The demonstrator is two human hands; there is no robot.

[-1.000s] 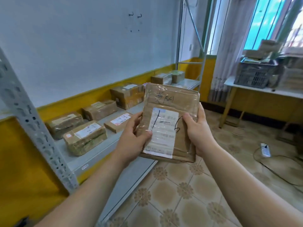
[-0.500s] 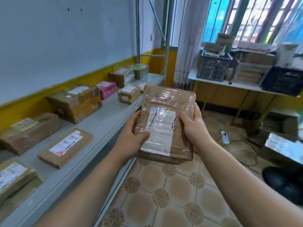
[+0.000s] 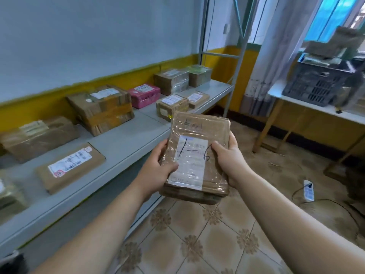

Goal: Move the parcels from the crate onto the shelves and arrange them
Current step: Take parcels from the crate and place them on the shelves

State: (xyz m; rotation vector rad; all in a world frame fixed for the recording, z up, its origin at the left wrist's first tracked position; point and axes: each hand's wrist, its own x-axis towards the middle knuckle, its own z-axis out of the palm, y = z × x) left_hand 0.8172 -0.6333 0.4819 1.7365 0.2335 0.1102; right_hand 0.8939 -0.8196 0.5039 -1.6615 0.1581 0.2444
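Nothing about the hold has changed since 0.5 s ago. The left hand (image 3: 158, 165) and right hand (image 3: 229, 161) still clasp the taped brown parcel (image 3: 197, 135) by its 2 long sides, thumbs on top, fingers curled beneath. The crate (image 3: 316, 88) now sits farther right in view. The parcel hangs over the floor (image 3: 197, 234) just beside the shelf (image 3: 126, 143) edge. It is label up, its long axis running away from the person, far end raised.

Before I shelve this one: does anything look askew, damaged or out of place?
Nothing much. The shelved parcels lie flat on the shelf, none overhanging its front edge. The held parcel looks intact, its wrap only wrinkled. One oddity: a power strip lies on the floor, cable trailing.
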